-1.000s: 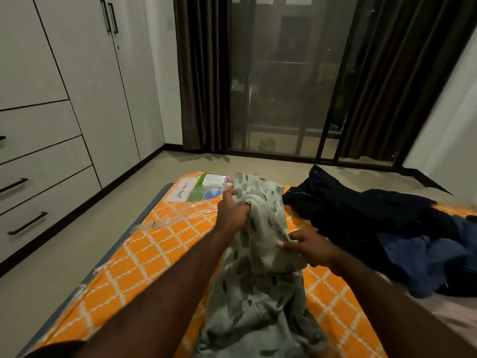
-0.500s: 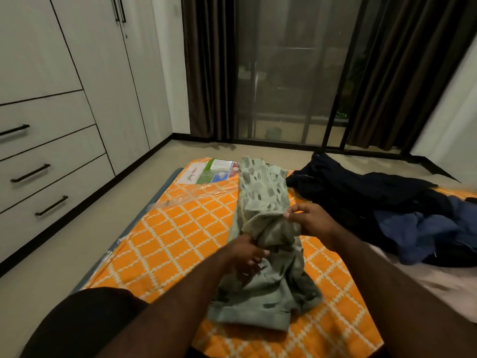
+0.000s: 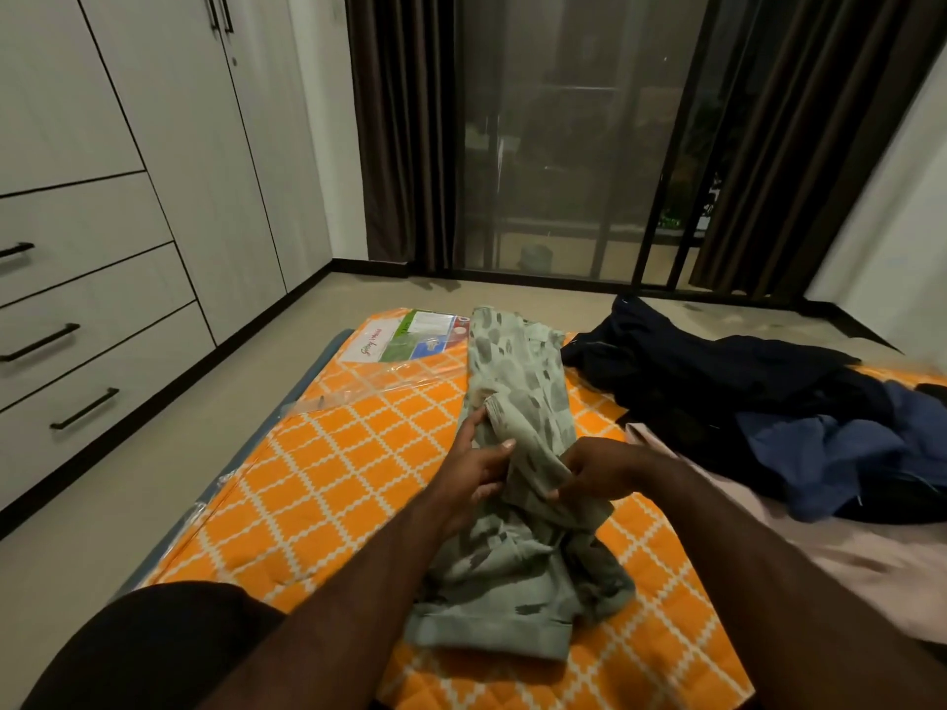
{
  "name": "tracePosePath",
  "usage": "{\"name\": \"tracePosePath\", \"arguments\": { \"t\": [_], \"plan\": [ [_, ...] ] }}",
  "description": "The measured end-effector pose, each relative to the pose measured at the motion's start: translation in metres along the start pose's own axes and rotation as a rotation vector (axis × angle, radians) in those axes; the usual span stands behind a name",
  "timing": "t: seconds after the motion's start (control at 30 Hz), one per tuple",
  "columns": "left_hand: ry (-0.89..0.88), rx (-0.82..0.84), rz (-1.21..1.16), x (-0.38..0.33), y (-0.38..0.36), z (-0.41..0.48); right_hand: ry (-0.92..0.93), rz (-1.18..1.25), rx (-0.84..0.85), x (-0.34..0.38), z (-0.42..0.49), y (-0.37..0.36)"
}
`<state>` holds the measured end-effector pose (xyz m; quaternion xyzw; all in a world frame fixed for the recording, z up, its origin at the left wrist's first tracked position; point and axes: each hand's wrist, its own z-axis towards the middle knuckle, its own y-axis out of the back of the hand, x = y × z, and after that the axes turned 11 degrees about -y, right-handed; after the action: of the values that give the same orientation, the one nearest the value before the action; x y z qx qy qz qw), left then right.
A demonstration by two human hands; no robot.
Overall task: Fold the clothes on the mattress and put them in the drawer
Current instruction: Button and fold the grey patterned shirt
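Pinching sage-green blotch-patterned fabric garment [image 3: 512, 381] mid-length with left grip [image 3: 476, 468] and right grip [image 3: 599, 476], both clenched on it; lying lengthwise on orange lattice-quilted mattress [image 3: 333, 479], beside dark navy clothes pile [image 3: 743, 392].

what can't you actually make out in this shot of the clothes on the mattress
Head view:
Grey-green patterned garment: bunched, its middle covered by the left hand and right hand; type unclear.
Dark navy and blue clothes pile: piece count lost in dim heap, cut by right edge.
Printed paper label: text too small.
White closed drawers: contents hidden, left edge crops them.
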<state>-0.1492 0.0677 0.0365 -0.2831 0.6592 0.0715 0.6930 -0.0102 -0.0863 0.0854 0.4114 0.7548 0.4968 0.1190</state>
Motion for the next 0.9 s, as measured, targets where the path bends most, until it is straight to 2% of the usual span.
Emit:
{"name": "tracePosePath", "arguments": {
  "t": [0.07,0.17,0.33,0.4,0.5,0.63,0.73,0.8,0.9],
  "plan": [
    [-0.009,0.014,-0.097,0.001,-0.002,0.003,0.033,0.075,-0.007,0.001,0.003,0.003],
    [-0.057,0.036,-0.204,-0.001,-0.005,0.009,0.07,0.351,0.017,-0.001,0.001,0.008],
    [-0.142,0.041,-0.199,-0.016,-0.003,0.017,0.173,0.716,0.152,-0.007,-0.006,0.022],
    [-0.209,-0.008,-0.217,-0.019,0.0,0.019,0.206,0.683,0.24,-0.007,-0.009,0.026],
    [-0.303,-0.085,-0.289,-0.024,0.003,0.019,0.214,0.401,0.381,-0.006,-0.01,0.026],
    [-0.396,-0.125,-0.286,-0.041,0.003,0.019,0.129,0.213,0.433,-0.003,-0.006,0.018],
    [-0.475,-0.086,-0.212,-0.056,0.003,0.019,0.121,0.225,0.413,-0.002,-0.008,0.021],
    [-0.498,-0.046,-0.125,-0.066,0.003,0.018,0.129,0.394,0.333,0.0,-0.011,0.024],
    [-0.505,0.083,0.007,-0.077,-0.001,0.012,0.135,0.725,0.122,0.01,-0.019,0.033]
  ]
}}
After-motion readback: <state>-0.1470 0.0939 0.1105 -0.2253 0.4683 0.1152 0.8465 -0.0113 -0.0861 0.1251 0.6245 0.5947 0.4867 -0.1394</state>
